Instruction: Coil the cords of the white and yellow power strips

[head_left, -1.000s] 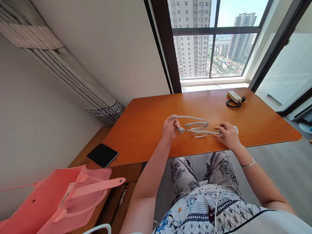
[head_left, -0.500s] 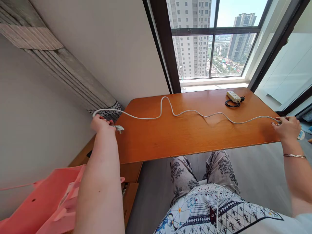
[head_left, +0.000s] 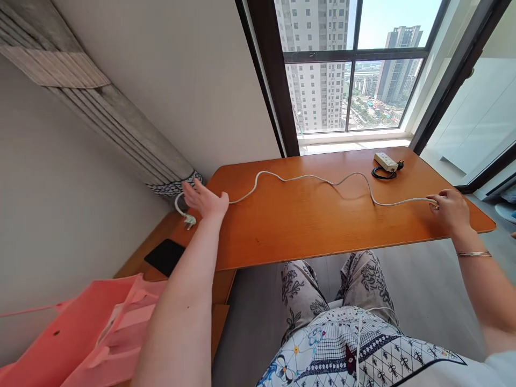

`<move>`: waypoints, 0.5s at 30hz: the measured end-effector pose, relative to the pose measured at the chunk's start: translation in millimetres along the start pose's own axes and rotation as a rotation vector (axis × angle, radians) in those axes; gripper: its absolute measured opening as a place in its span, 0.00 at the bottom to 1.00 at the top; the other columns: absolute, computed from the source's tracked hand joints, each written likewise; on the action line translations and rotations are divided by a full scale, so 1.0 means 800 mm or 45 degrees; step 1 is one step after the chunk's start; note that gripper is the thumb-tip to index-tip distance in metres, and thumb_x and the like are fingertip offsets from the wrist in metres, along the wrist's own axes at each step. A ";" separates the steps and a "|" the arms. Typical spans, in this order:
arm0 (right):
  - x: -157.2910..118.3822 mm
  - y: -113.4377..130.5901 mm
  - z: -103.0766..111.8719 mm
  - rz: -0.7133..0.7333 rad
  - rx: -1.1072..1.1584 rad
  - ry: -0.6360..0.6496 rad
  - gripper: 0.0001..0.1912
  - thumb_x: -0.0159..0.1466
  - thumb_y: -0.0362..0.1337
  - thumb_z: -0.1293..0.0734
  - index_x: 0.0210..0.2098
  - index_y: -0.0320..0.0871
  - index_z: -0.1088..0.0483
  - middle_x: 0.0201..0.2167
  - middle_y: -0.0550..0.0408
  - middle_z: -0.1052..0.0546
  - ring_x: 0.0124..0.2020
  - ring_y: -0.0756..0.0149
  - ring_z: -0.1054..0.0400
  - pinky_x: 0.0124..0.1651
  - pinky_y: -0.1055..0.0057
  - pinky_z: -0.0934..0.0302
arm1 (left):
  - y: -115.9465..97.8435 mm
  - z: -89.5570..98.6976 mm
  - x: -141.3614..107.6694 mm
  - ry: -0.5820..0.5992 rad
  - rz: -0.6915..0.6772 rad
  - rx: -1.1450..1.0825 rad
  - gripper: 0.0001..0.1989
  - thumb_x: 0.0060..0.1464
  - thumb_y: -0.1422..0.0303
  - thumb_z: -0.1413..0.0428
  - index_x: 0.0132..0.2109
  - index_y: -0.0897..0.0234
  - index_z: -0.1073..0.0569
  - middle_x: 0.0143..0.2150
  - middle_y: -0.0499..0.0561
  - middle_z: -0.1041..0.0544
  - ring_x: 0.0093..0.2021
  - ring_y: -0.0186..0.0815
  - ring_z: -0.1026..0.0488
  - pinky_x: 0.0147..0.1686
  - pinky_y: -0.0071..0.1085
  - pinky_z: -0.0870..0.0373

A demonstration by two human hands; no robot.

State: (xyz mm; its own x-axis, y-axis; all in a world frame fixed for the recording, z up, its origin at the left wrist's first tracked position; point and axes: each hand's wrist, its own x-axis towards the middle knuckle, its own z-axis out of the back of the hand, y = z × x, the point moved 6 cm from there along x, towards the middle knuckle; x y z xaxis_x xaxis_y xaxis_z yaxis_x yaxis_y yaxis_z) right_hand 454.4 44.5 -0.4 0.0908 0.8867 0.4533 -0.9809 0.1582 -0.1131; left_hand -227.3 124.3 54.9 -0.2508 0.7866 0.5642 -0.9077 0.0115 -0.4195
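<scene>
A white power cable (head_left: 334, 184) runs in loose waves along the orange-brown wooden table (head_left: 290, 226). Over the table's left end, my left hand (head_left: 206, 200) lies across the cable with its fingers stretched out and the thumb apart. Beyond that hand the cable curls round to a white plug (head_left: 189, 221) at the table's left edge. Near the right end, my right hand (head_left: 450, 210) has its fingers closed on the cable. The part of the cable past my right hand is hidden.
A cream power strip (head_left: 386, 161) with a coiled black cord (head_left: 382, 173) sits at the back right. Left of the table are a black flat object (head_left: 165, 257), a pink bag-like item (head_left: 100, 328) and a curtain (head_left: 133, 129). A window (head_left: 355, 97) stands behind.
My left hand has let go of the cable's plug end, moved right over the table and opened. The right hand has shifted left with the cable, whose waves have changed shape.
</scene>
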 end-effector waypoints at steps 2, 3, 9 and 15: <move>-0.001 0.017 0.013 0.100 0.065 -0.143 0.15 0.64 0.35 0.38 0.42 0.45 0.20 0.41 0.43 0.26 0.42 0.56 0.34 0.39 0.64 0.42 | -0.011 -0.026 -0.003 -0.015 0.032 0.024 0.35 0.53 0.73 0.42 0.66 0.73 0.42 0.70 0.72 0.43 0.71 0.58 0.46 0.67 0.61 0.49; -0.002 0.028 0.022 0.149 0.098 -0.220 0.15 0.64 0.34 0.38 0.42 0.45 0.20 0.41 0.43 0.26 0.42 0.56 0.34 0.40 0.63 0.41 | -0.028 -0.046 -0.007 0.064 -0.045 0.012 0.36 0.52 0.72 0.42 0.67 0.73 0.43 0.71 0.72 0.46 0.72 0.58 0.50 0.68 0.59 0.52; -0.011 0.122 0.106 0.294 0.441 -0.459 0.11 0.64 0.37 0.36 0.39 0.50 0.20 0.40 0.47 0.31 0.45 0.56 0.34 0.49 0.58 0.37 | -0.190 -0.145 -0.091 0.525 -0.756 -0.068 0.39 0.55 0.67 0.44 0.71 0.66 0.48 0.75 0.65 0.50 0.74 0.50 0.53 0.71 0.49 0.58; -0.035 0.169 0.217 0.247 0.943 -0.865 0.08 0.64 0.44 0.33 0.37 0.49 0.25 0.40 0.50 0.35 0.42 0.59 0.31 0.45 0.57 0.32 | -0.276 -0.180 -0.144 0.710 -0.995 -0.132 0.40 0.54 0.67 0.44 0.71 0.67 0.49 0.74 0.65 0.48 0.74 0.50 0.53 0.71 0.51 0.62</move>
State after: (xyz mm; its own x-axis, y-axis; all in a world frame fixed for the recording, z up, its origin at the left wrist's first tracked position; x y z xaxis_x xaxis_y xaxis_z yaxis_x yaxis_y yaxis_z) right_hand 289.4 -34.1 125.1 0.0284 0.3983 0.9168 -0.8493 -0.4740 0.2323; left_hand 50.5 120.2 -20.1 0.6314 0.7138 0.3030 -0.7099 0.6893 -0.1445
